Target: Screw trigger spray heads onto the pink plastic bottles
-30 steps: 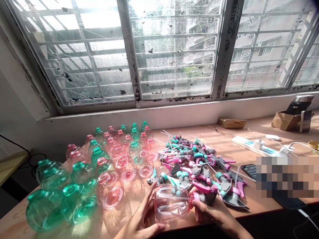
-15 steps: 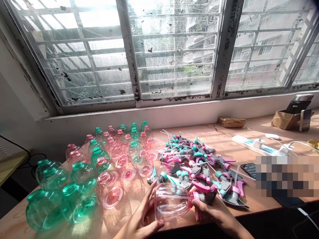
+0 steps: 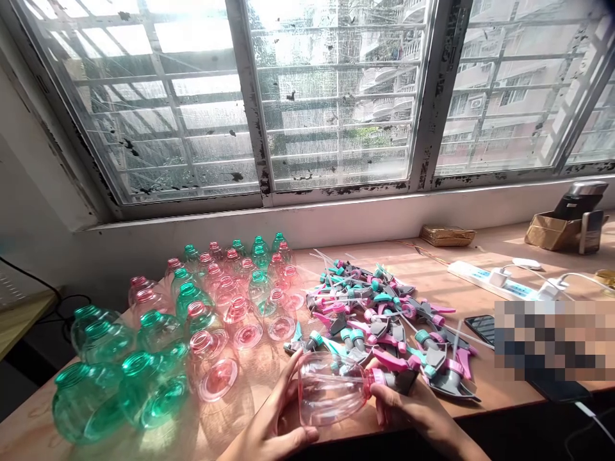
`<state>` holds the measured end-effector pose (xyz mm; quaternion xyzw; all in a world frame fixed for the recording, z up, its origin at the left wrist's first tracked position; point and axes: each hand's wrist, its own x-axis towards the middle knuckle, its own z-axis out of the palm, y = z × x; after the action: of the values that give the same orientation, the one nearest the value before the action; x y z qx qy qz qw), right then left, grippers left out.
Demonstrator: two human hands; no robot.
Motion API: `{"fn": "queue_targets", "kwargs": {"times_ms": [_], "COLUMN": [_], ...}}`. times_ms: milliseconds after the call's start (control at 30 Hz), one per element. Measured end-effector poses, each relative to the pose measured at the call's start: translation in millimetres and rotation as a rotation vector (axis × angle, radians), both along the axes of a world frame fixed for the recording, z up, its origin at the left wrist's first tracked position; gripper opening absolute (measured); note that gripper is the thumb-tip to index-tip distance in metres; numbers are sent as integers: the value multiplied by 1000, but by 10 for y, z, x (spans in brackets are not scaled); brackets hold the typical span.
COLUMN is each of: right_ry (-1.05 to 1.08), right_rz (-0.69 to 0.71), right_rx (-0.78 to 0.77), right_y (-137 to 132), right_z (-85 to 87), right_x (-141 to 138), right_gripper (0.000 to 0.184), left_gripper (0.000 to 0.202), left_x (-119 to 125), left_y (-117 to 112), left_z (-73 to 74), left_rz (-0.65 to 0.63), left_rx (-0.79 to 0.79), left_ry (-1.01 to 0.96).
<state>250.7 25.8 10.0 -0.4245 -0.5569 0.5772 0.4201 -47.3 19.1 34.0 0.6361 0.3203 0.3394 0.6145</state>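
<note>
A clear pink spray bottle [image 3: 331, 394] lies on its side between my hands near the table's front edge. My left hand [image 3: 283, 410] cups its base, thumb below and fingers above and behind. At the neck, my right hand [image 3: 403, 403] pinches the pink collar [image 3: 376, 378] of a grey and pink trigger sprayer [image 3: 396, 365], whose straw runs inside the bottle. How tightly the collar sits on the neck I cannot tell. Just behind lies a pile of loose trigger sprayers [image 3: 358, 298] in pink, teal and grey.
Green bottles [image 3: 86, 410] and pink bottles [image 3: 214, 378] without tops stand in rows at left. To the right are a power strip [image 3: 485, 278] with plugs, a phone [image 3: 480, 328], a cardboard box [image 3: 550, 232] and a blurred patch. A window spans the back.
Almost nothing differs. Both hands keep their hold on the spray bottle, and the whole view has shifted very slightly.
</note>
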Motion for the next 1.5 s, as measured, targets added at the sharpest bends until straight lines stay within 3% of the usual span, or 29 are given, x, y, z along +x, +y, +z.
{"fn": "queue_targets", "kwargs": {"times_ms": [100, 267, 567, 733, 967, 1367, 1500], "right_ry": [-11, 18, -48, 21, 49, -35, -28], "right_rz": [5, 1, 8, 9, 25, 29, 36], "right_rx": [3, 4, 34, 24, 30, 44, 33], "right_y": [1, -17, -25, -12, -8, -15, -14], "right_z": [4, 26, 62, 13, -10, 23, 33], "right_x": [-6, -18, -16, -3, -6, 3, 1], "right_gripper": [50, 49, 50, 44, 43, 50, 52], "left_gripper": [94, 99, 85, 94, 97, 87, 88], "left_x": [34, 20, -21, -19, -25, -26, -23], "left_y": [-27, 7, 70, 72, 21, 95, 42], "left_z": [12, -33, -45, -134, -58, -146, -99], "left_rz": [22, -63, -91, -36, -40, -101, -102], "left_rx": [-14, 24, 57, 105, 66, 114, 114], "left_ry": [-27, -43, -16, -7, 13, -73, -34]}}
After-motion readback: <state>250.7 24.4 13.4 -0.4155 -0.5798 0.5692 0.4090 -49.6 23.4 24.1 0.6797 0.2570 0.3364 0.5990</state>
